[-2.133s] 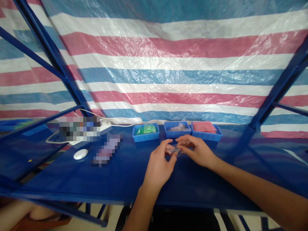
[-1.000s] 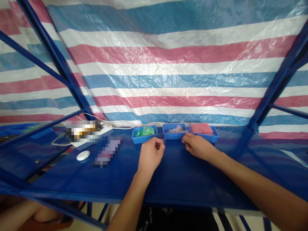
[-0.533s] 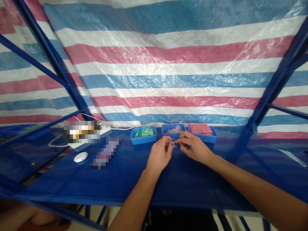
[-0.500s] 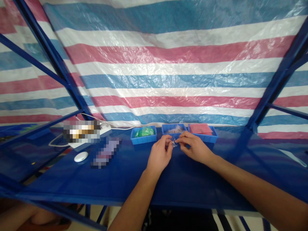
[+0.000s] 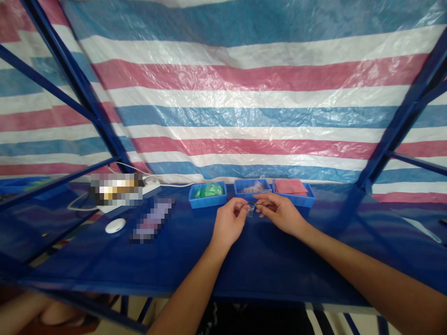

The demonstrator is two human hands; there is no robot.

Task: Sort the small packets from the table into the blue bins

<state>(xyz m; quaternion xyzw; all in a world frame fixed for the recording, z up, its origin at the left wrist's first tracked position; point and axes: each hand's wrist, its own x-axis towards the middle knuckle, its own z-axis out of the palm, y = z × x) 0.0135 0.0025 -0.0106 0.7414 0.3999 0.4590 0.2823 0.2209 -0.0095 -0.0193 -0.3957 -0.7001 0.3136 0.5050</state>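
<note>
Pinching clear bag [image 5: 250,210] in left hand [image 5: 228,223]; apparently working its right edge with right hand [image 5: 281,215], cannot tell if gripping; next likely needs steadiness.

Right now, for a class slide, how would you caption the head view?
Left hand holding clear plastic, right hand close beside it, three blue bins behind.

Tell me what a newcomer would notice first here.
The red, white and blue striped sheet behind the table dominates the view. Before it, three blue bins stand in a row, green contents in the leftmost. Nearer, the left hand pinches small clear plastic, the right hand close beside it.
</note>
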